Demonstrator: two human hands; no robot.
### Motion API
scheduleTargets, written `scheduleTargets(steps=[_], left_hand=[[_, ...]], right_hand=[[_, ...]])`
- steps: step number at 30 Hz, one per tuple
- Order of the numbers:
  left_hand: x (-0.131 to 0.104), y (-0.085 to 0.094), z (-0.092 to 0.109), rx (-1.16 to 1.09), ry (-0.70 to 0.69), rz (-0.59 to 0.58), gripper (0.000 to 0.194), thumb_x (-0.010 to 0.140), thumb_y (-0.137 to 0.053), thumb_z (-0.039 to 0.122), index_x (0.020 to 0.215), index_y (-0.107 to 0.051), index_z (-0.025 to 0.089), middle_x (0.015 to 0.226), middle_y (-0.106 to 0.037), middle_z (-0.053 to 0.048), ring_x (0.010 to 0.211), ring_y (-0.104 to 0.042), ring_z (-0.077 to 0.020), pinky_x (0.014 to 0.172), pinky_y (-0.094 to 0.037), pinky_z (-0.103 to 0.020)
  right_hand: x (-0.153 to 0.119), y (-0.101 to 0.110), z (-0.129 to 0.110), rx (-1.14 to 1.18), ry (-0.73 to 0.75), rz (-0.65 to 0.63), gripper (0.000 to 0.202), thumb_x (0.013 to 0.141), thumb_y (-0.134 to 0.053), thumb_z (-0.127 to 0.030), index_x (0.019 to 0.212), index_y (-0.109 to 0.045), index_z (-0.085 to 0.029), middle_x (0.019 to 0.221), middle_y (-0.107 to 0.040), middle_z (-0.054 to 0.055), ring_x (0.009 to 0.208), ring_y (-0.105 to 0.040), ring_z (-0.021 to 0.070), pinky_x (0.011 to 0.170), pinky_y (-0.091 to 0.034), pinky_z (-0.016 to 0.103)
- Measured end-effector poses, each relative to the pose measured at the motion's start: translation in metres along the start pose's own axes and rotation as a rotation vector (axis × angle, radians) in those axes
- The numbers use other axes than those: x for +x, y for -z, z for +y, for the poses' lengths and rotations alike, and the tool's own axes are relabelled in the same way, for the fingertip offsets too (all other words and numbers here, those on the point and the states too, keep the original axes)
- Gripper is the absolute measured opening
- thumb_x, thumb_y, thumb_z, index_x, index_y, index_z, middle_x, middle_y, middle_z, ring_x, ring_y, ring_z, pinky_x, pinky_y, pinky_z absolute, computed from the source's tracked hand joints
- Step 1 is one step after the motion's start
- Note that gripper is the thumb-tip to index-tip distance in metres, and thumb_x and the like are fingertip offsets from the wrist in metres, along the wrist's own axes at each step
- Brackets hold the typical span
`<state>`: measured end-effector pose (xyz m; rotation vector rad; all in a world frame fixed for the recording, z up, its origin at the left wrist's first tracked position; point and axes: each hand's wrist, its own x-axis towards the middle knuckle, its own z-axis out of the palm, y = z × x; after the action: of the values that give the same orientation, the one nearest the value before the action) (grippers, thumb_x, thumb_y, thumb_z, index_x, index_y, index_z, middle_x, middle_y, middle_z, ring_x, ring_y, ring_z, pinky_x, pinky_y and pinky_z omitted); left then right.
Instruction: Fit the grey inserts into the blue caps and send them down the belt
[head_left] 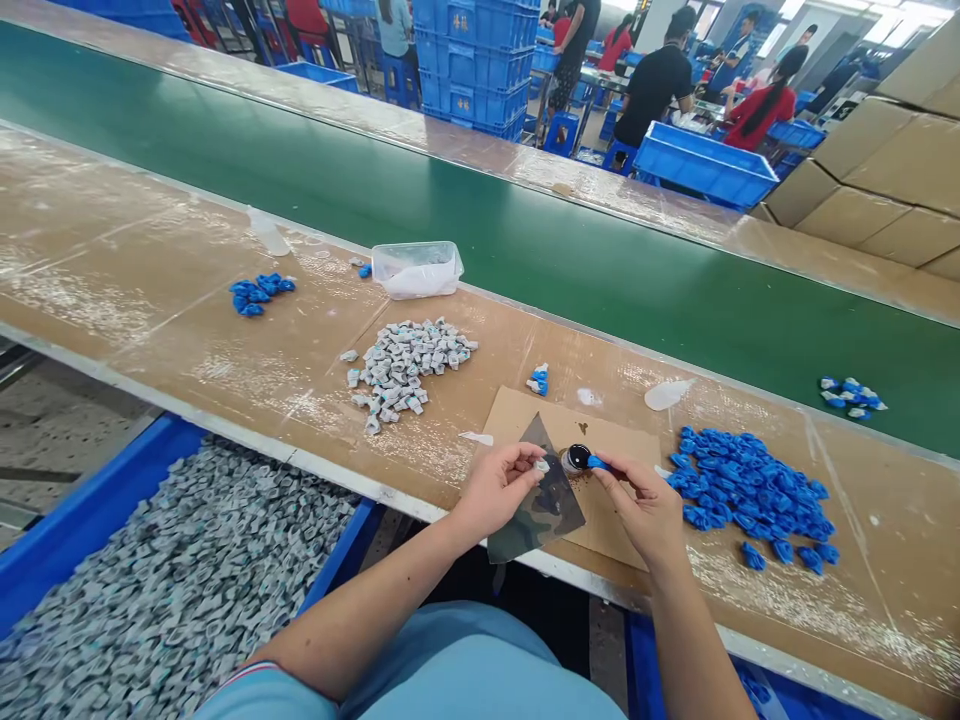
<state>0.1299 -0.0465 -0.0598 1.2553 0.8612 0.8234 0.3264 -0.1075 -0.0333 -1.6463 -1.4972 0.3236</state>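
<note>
My left hand (499,485) pinches a small grey-white piece (541,465) above a dark camouflage-patterned sheet (551,525). Between the fingers of my right hand (641,500) is a small blue piece (598,462), right at the rim of a little jar of dark liquid (578,457). Whether the blue piece touches the liquid I cannot tell. Jar and sheet rest on a flat piece of cardboard (615,430). To the right lies a heap of blue pieces (750,490); to the left is a pile of grey pieces (409,365).
A green conveyor belt (495,220) runs behind the brown worktop (315,400). A clear plastic tub (418,270) and a translucent squeeze bottle (667,394) stand or lie near its edge. Below left is a blue crate (157,455) full of grey pieces. Several people sit beyond the belt.
</note>
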Motion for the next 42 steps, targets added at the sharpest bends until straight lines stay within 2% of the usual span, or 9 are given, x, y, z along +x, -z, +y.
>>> scheduleTargets(steps=[4, 12, 18, 22, 29, 34, 37, 40, 42], left_hand=[[-0.001, -0.006, 0.000, -0.048, 0.016, -0.010, 0.016, 0.075, -0.067, 0.024, 0.089, -0.072, 0.017, 0.090, -0.068, -0.006, 0.085, -0.063, -0.0168, 0.083, -0.053, -0.031], [-0.001, -0.017, 0.004, -0.255, 0.091, -0.090, 0.024, 0.070, -0.072, 0.024, 0.091, -0.066, 0.016, 0.087, -0.068, -0.004, 0.086, -0.063, -0.0153, 0.088, -0.051, -0.033], [-0.002, -0.012, 0.010, -0.082, 0.026, -0.185, 0.024, 0.073, -0.067, 0.018, 0.097, -0.064, 0.018, 0.088, -0.067, -0.004, 0.086, -0.063, -0.0153, 0.082, -0.050, -0.030], [-0.002, -0.010, 0.013, -0.033, 0.065, -0.228, 0.026, 0.073, -0.066, 0.019, 0.099, -0.062, 0.018, 0.084, -0.065, -0.002, 0.078, -0.063, -0.0140, 0.075, -0.051, -0.029], [-0.005, -0.018, 0.011, -0.212, 0.130, -0.225, 0.030, 0.070, -0.073, 0.028, 0.094, -0.059, 0.016, 0.083, -0.064, -0.002, 0.077, -0.063, -0.0126, 0.075, -0.050, -0.026], [0.003, -0.013, 0.012, -0.170, 0.142, -0.273, 0.034, 0.070, -0.073, 0.029, 0.099, -0.058, 0.017, 0.080, -0.063, -0.001, 0.073, -0.062, -0.0116, 0.070, -0.049, -0.025], [0.027, -0.002, 0.014, -0.052, 0.085, -0.173, 0.028, 0.070, -0.070, 0.025, 0.095, -0.060, 0.017, 0.080, -0.064, -0.001, 0.074, -0.062, -0.0121, 0.071, -0.049, -0.025], [0.058, 0.006, 0.018, 0.115, 0.012, 0.040, 0.018, 0.068, -0.068, 0.017, 0.085, -0.061, 0.017, 0.074, -0.061, 0.001, 0.069, -0.060, -0.0115, 0.070, -0.050, -0.025], [0.076, 0.008, 0.022, 0.236, -0.032, 0.115, 0.014, 0.070, -0.065, 0.013, 0.082, -0.061, 0.017, 0.072, -0.062, 0.001, 0.067, -0.060, -0.0114, 0.068, -0.050, -0.025]], right_hand=[[-0.005, 0.002, -0.001, 0.041, -0.034, -0.013, 0.019, 0.081, -0.064, -0.035, 0.093, -0.074, -0.025, 0.088, -0.075, 0.005, 0.077, -0.069, 0.0198, 0.072, -0.057, 0.034], [-0.013, -0.007, -0.017, 0.161, -0.018, -0.127, 0.016, 0.080, -0.065, -0.028, 0.094, -0.074, -0.027, 0.093, -0.075, 0.005, 0.084, -0.070, 0.0190, 0.074, -0.058, 0.031], [-0.013, -0.005, -0.018, 0.178, 0.028, -0.161, 0.014, 0.079, -0.068, -0.025, 0.091, -0.074, -0.027, 0.086, -0.075, 0.003, 0.078, -0.071, 0.0179, 0.071, -0.058, 0.029], [-0.013, -0.002, -0.018, 0.224, 0.039, -0.205, 0.011, 0.078, -0.070, -0.027, 0.088, -0.075, -0.028, 0.081, -0.075, 0.002, 0.072, -0.070, 0.0171, 0.066, -0.058, 0.028], [-0.024, -0.009, -0.015, 0.297, -0.027, -0.108, 0.009, 0.074, -0.073, -0.026, 0.082, -0.076, -0.028, 0.072, -0.074, 0.001, 0.063, -0.068, 0.0156, 0.056, -0.056, 0.025], [-0.024, -0.005, -0.011, 0.208, -0.018, -0.151, 0.013, 0.078, -0.068, -0.030, 0.089, -0.075, -0.028, 0.086, -0.076, 0.003, 0.079, -0.070, 0.0188, 0.071, -0.057, 0.031], [-0.017, 0.015, 0.001, -0.016, -0.010, -0.082, 0.019, 0.084, -0.060, -0.036, 0.093, -0.074, -0.027, 0.091, -0.075, 0.005, 0.083, -0.068, 0.0207, 0.077, -0.054, 0.036], [-0.014, 0.040, 0.022, -0.355, -0.093, 0.146, 0.031, 0.086, -0.051, -0.044, 0.084, -0.074, -0.023, 0.078, -0.073, 0.008, 0.070, -0.065, 0.0215, 0.070, -0.052, 0.037], [-0.015, 0.051, 0.037, -0.501, -0.144, 0.181, 0.039, 0.085, -0.048, -0.052, 0.081, -0.073, -0.022, 0.069, -0.069, 0.008, 0.061, -0.061, 0.0214, 0.063, -0.050, 0.036]])
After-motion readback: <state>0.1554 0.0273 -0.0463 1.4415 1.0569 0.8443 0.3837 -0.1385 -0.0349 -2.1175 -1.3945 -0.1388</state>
